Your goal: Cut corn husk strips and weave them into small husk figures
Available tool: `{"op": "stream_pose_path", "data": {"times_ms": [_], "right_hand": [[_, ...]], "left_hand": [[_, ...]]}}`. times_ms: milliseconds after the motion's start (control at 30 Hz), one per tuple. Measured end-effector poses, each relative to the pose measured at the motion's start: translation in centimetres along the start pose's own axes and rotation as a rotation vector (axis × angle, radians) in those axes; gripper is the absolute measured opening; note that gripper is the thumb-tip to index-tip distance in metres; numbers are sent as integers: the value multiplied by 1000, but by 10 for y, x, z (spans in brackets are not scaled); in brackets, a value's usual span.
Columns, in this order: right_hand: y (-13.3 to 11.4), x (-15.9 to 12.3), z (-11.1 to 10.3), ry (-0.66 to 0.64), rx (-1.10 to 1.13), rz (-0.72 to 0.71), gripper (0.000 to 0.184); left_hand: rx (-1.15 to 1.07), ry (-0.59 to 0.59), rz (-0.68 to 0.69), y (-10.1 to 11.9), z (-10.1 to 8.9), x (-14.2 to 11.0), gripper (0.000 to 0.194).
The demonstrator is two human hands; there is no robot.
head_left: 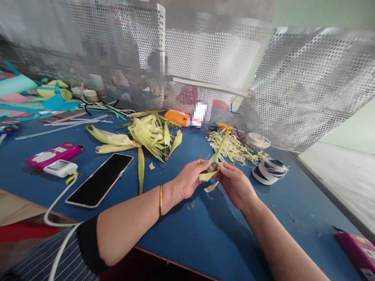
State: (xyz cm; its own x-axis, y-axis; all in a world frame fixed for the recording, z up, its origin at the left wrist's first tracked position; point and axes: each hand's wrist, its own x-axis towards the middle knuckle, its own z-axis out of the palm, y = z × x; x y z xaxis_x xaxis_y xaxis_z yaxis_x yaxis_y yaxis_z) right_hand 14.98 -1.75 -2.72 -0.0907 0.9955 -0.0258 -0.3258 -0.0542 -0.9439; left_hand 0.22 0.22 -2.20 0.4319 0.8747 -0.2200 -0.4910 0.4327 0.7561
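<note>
Left hand (190, 177) and right hand (236, 185) pinch a green husk strip (217, 155) from opposite sides, presumably to steady it.

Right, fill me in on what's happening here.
A person's left hand and right hand pinch a pale green husk strip, close together above a blue table. Beyond them lie a heap of larger husks and a pile of thin shreds. A black-and-white spool sits to the right, a dark-screened phone to the left.
</note>
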Motion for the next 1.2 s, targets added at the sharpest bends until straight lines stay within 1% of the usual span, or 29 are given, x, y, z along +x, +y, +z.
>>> {"op": "stream_pose_path", "data": {"times_ms": [100,200,300,467,633,833,1000,1200], "right_hand": [[-2,-1,0,43,55,-5,18],[-5,-3,2,68,106,-3,18],[-8,-4,4,82,106,-14,20],[-9,-4,3,108,119,-12,22],[-7,-2,3,89,136,-4,23],[-9,-3,3,99,169,-11,24],[-13,-4,2,107,102,-11,26],[-9,-4,6,130,-180,-93,30]], "left_hand": [[41,-31,36,-1,-4,2,20],[96,-27,73,-2,-6,4,22],[124,-32,115,-3,-6,5,24],[86,-16,84,-2,-5,4,19],[117,-25,140,-2,-4,4,19],[144,-50,156,-1,-3,4,22],[205,-57,163,0,-5,5,24],[304,-18,206,-5,-5,6,25]]}}
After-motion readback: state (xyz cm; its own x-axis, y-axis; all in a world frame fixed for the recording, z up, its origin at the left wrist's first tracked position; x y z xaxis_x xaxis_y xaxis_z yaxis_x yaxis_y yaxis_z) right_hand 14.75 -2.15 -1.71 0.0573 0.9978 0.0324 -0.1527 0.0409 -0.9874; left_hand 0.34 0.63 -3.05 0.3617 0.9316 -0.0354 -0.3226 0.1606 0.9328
